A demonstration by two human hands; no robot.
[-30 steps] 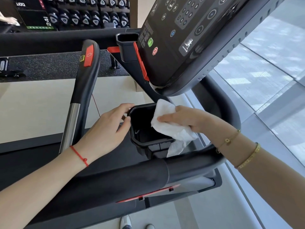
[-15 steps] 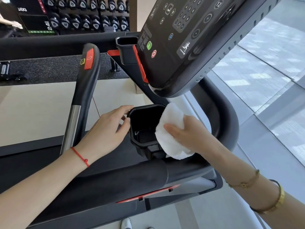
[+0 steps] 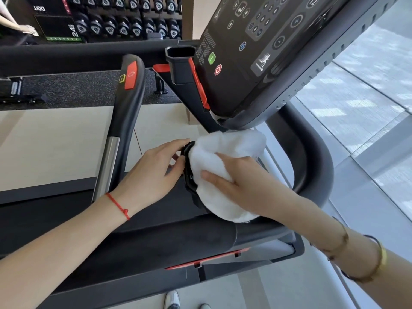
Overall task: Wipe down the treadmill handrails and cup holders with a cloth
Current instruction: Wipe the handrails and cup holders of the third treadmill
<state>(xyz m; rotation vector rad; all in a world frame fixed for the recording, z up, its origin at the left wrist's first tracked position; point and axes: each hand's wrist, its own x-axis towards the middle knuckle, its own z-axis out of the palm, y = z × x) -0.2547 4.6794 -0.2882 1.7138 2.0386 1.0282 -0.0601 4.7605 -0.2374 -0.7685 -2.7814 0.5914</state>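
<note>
The right hand (image 3: 243, 177) presses the cloth (image 3: 225, 166) over the cup holder (image 3: 189, 172), fingers spread flat on it, likely to rub the rim and inside. The left hand (image 3: 153, 175) curls round the holder's left edge, probably steadying it. The handrail (image 3: 127, 103) stands just left; a 2nd holder (image 3: 180, 63) sits by the console (image 3: 267, 52).
</note>
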